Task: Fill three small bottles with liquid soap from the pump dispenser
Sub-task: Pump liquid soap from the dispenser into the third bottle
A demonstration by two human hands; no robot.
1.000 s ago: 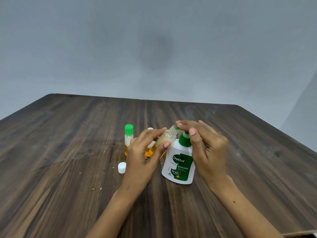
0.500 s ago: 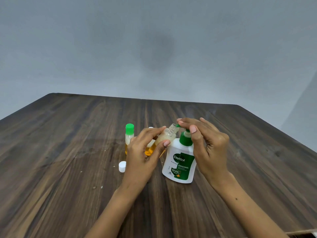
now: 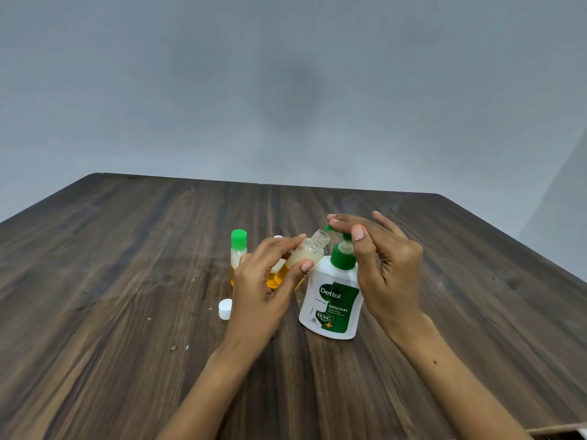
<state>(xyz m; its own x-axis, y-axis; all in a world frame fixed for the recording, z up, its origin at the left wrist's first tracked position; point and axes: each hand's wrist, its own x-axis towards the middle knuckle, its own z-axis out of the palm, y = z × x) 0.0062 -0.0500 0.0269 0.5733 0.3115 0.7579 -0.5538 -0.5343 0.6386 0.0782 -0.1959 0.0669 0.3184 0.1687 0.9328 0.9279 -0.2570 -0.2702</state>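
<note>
The pump dispenser (image 3: 332,300) is standing on the worktop (image 3: 127,281); the capped bottle (image 3: 238,252) and loose cap (image 3: 225,309) are lying to its left.

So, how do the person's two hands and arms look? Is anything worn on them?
Both forearms are bare up to the frame's lower edge: no sleeves, no gloves. No watch, bracelet or ring shows on the left hand or the right hand. The nails look short and unpainted. The right forearm has one small dark mark on its upper side.
</note>
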